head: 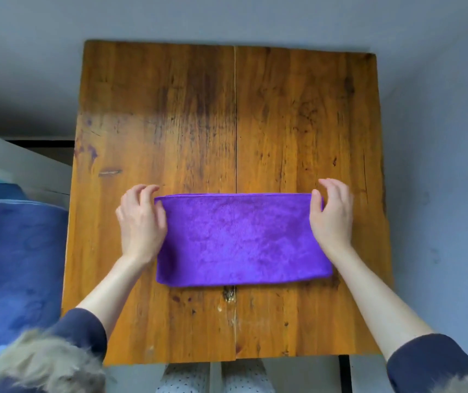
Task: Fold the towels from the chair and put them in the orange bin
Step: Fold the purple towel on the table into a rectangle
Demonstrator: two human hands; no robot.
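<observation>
Soft, even, rather cool light leaves only faint shadows on the wooden table (198,114), while wide-angle distortion bows its edges and the near corners blur, especially the fur trim (42,364) at near left.

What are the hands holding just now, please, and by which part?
Both hands, left hand and right hand, pinch the purple towel at its two far corners.

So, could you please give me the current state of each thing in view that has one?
purple towel: folded into a long rectangle, lying flat on the wooden table.
left hand: at the towel's far left corner, fingers curled, pinching the edge.
right hand: at the far right corner, thumb on the edge, fingers raised behind it.
blue towels: lying left of the table.
</observation>
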